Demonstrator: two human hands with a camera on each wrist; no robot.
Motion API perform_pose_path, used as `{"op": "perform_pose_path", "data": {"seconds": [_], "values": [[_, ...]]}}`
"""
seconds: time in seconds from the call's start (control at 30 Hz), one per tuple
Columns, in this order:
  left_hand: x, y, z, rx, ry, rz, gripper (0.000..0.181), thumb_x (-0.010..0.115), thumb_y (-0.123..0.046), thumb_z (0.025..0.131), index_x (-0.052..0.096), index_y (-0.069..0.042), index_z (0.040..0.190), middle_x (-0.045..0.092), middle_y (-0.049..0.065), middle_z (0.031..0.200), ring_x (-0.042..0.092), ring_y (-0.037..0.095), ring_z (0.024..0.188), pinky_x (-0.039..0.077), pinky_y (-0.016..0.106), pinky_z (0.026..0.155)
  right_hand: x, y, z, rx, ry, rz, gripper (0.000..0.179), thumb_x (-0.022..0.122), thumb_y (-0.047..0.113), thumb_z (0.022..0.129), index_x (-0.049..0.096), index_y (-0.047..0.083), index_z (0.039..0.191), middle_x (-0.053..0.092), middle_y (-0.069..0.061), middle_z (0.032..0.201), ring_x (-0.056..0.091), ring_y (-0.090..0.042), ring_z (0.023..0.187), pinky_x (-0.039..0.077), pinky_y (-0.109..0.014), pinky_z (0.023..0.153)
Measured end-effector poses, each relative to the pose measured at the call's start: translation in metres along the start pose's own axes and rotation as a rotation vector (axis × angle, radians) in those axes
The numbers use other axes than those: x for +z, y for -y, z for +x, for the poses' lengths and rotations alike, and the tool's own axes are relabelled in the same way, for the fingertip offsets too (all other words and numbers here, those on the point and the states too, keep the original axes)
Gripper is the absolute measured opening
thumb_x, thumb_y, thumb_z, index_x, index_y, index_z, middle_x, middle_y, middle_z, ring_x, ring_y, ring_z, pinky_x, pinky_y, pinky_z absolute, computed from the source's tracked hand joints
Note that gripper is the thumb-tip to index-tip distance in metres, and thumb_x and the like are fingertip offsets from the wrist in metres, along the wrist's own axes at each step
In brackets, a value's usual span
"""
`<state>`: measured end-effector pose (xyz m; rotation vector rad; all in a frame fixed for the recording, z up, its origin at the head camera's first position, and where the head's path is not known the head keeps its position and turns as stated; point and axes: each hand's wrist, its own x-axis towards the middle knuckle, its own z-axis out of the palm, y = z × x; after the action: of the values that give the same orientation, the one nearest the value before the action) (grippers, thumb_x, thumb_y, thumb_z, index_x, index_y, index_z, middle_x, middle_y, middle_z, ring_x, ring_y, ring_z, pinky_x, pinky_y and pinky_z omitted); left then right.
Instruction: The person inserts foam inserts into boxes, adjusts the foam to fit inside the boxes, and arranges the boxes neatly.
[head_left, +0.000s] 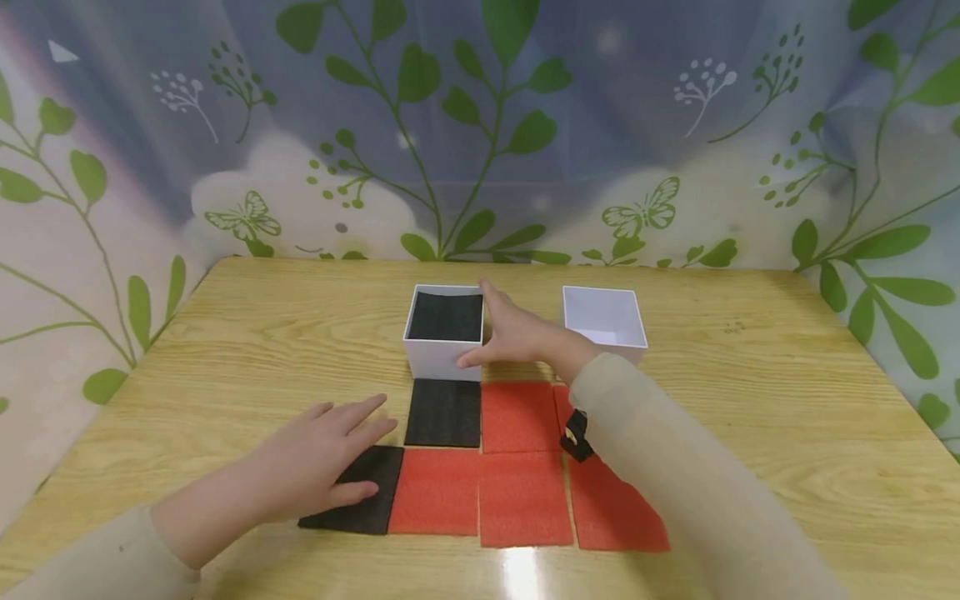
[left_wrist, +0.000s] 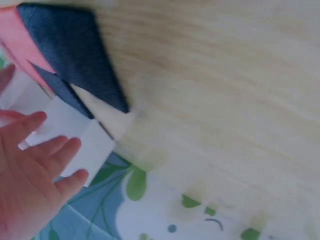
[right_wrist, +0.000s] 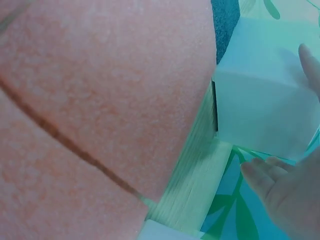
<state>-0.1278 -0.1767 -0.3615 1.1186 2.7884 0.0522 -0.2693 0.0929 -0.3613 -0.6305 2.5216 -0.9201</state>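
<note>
A white box (head_left: 442, 357) stands near the middle of the table with a black felt square (head_left: 448, 317) showing inside it. My right hand (head_left: 517, 329) is at the box's right side, thumb over the front corner and a finger by the back corner. The right wrist view shows its fingers spread beside the box wall. Over a black square (head_left: 381, 504) at the front left is my left hand (head_left: 307, 458), its fingers spread and holding nothing. Another black square (head_left: 444, 412) lies in front of the box, beside several red felt squares (head_left: 438, 492).
A second white box (head_left: 604, 315), its inner walls showing, stands to the right, partly behind my right wrist. The right forearm covers part of the red squares. A leaf-patterned curtain (head_left: 480, 192) hangs behind the wooden table (head_left: 300, 333).
</note>
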Motion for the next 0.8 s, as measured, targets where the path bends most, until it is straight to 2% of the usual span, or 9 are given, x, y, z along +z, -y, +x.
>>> {"op": "perform_pose_path", "data": {"seconds": [0.13, 0.23, 0.37, 0.57, 0.8], "values": [[0.009, 0.004, -0.013, 0.007, 0.076, -0.056, 0.085, 0.059, -0.065, 0.078, 0.04, -0.013, 0.142, 0.034, 0.012, 0.146, 0.041, 0.031, 0.126, 0.035, 0.054, 0.098, -0.001, -0.001, -0.002, -0.02, -0.024, 0.0, 0.123, 0.077, 0.045, 0.073, -0.015, 0.011, 0.148, -0.007, -0.01, 0.155, 0.001, -0.023, 0.141, 0.014, -0.042, 0.112], [0.014, 0.006, -0.017, 0.012, 0.096, -0.084, 0.093, 0.057, -0.072, 0.074, 0.038, -0.013, 0.143, 0.032, 0.012, 0.147, 0.035, 0.03, 0.13, 0.034, 0.056, 0.098, -0.001, -0.002, -0.002, -0.042, -0.048, -0.001, 0.121, 0.077, 0.045, 0.073, -0.012, 0.01, 0.148, -0.004, -0.009, 0.155, 0.003, -0.022, 0.141, 0.015, -0.042, 0.112], [0.018, 0.007, -0.018, 0.026, 0.089, -0.105, 0.093, 0.06, -0.07, 0.073, 0.039, -0.011, 0.142, 0.034, 0.013, 0.145, 0.036, 0.03, 0.129, 0.033, 0.057, 0.098, -0.001, -0.002, -0.002, -0.03, -0.061, 0.002, 0.12, 0.077, 0.046, 0.073, -0.009, 0.01, 0.149, -0.001, -0.01, 0.155, 0.007, -0.023, 0.141, 0.016, -0.042, 0.111], [0.023, 0.007, -0.016, 0.041, 0.093, -0.112, 0.087, 0.067, -0.061, 0.074, 0.041, -0.011, 0.14, 0.04, 0.012, 0.139, 0.039, 0.028, 0.125, 0.035, 0.055, 0.097, 0.001, -0.001, 0.0, 0.015, -0.063, 0.03, 0.118, 0.077, 0.045, 0.072, -0.004, 0.007, 0.149, 0.009, -0.013, 0.153, 0.023, -0.024, 0.137, 0.026, -0.041, 0.108], [0.025, 0.009, -0.016, 0.052, 0.039, -0.08, 0.081, 0.073, -0.051, 0.073, 0.045, -0.01, 0.137, 0.047, 0.009, 0.128, 0.048, 0.025, 0.113, 0.04, 0.047, 0.094, 0.001, -0.001, 0.004, 0.022, -0.05, 0.031, 0.117, 0.078, 0.044, 0.071, -0.001, 0.008, 0.149, 0.01, -0.014, 0.152, 0.027, -0.025, 0.135, 0.03, -0.041, 0.106]]}}
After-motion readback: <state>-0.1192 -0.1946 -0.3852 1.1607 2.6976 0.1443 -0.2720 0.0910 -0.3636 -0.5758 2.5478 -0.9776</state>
